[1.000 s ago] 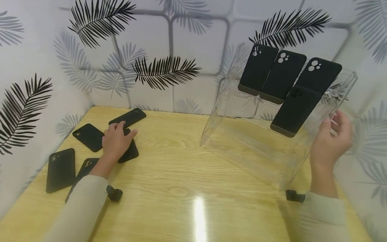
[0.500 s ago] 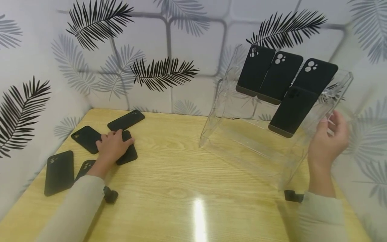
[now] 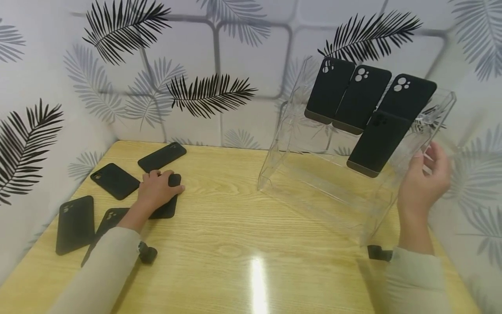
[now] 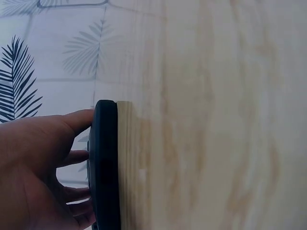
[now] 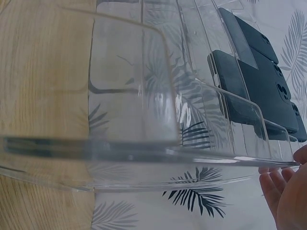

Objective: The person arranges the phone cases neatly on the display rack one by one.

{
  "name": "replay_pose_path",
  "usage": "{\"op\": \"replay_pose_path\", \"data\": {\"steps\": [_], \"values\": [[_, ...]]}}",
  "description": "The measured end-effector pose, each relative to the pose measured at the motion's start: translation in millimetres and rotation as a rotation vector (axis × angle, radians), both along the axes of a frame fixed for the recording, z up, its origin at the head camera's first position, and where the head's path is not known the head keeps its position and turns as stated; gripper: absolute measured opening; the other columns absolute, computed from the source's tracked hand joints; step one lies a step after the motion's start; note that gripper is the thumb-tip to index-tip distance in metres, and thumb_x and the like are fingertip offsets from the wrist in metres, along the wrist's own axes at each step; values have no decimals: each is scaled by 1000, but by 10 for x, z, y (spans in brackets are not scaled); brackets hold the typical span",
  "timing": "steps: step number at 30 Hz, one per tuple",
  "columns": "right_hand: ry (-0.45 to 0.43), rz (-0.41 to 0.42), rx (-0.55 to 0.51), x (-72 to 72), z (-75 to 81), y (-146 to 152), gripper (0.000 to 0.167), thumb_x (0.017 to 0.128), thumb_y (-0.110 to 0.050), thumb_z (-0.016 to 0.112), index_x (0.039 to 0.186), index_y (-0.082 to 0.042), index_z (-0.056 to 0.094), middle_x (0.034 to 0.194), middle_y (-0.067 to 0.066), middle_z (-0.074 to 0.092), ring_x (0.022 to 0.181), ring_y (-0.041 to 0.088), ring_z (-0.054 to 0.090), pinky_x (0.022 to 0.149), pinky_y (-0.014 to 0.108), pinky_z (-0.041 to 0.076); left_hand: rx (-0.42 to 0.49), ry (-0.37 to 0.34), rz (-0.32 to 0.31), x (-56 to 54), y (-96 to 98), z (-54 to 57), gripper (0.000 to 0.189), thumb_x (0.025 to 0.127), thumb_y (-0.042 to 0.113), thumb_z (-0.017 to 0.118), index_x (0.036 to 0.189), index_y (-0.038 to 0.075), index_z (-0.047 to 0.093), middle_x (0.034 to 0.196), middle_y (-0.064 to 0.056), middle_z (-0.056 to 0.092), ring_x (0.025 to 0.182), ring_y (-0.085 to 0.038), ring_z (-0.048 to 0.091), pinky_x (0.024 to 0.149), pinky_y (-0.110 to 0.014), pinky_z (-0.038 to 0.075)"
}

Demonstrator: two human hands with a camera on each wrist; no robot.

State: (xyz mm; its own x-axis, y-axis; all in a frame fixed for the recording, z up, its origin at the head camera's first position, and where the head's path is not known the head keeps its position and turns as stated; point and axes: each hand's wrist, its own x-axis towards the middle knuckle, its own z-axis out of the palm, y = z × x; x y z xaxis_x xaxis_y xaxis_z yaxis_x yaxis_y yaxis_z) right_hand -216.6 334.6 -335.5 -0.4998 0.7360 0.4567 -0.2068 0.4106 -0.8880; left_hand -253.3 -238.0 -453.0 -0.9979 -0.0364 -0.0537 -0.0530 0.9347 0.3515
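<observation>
The left hand grips a phone case near the far left corner of the table — the right hand pinches the right edge of a clear stand.

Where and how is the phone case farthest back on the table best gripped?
Probably by its long edges near the camera end, from above and the right: the case lies flat on the table, and that end points right, away from the left hand on the neighbouring case.
</observation>
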Motion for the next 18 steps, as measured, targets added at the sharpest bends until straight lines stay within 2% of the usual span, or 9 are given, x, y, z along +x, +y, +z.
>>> {"op": "replay_pose_path", "data": {"steps": [6,12,18], "values": [[7,-9,11,2,14,-20,33,99,-18,59,130,-26,67,119,-12,63,105,0,58,90,21,46,28,-2,0,5,17,0,75,98,48,59,153,1,38,147,-40,32,132,-61,28,107,-70,27],[22,-2,16,-16,-4,-16,32,99,-18,60,129,-26,68,115,-14,63,103,0,59,88,20,46,91,89,21,23,62,11,75,95,39,59,149,-10,38,144,-43,31,127,-61,32,103,-66,33],[19,-10,10,-11,-11,-5,32,99,-19,60,129,-26,68,117,-13,64,104,0,59,88,20,46,198,149,2,57,158,113,76,96,34,61,153,-8,33,152,-38,21,134,-58,34,106,-66,37]]}}
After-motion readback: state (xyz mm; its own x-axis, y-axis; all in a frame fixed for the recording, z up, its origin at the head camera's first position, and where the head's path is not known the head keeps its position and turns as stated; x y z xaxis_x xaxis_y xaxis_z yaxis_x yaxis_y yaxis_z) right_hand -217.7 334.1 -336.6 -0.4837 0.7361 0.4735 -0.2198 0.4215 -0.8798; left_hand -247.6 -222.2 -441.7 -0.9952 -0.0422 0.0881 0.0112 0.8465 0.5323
